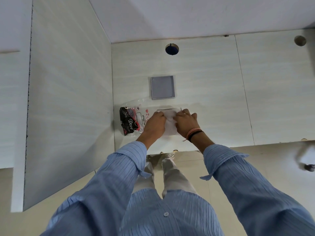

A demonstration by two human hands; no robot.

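Note:
A white folded sheet (170, 124) lies on the pale desk (213, 92) near its front edge. My left hand (156, 124) and my right hand (186, 122) both sit on it, fingers curled and pinching the sheet between them. A thin clear or white square edge (168, 109) shows just beyond the fingers. Left of my left hand lies a plastic bag (132, 120) with a dark Dove chocolate pack inside. A grey square lid or box (162, 87) rests farther back on the desk.
A white partition wall (68, 99) stands at the desk's left. Two round cable holes (172, 49) (300, 40) sit near the back edge. A chair caster (309, 167) shows on the floor at right.

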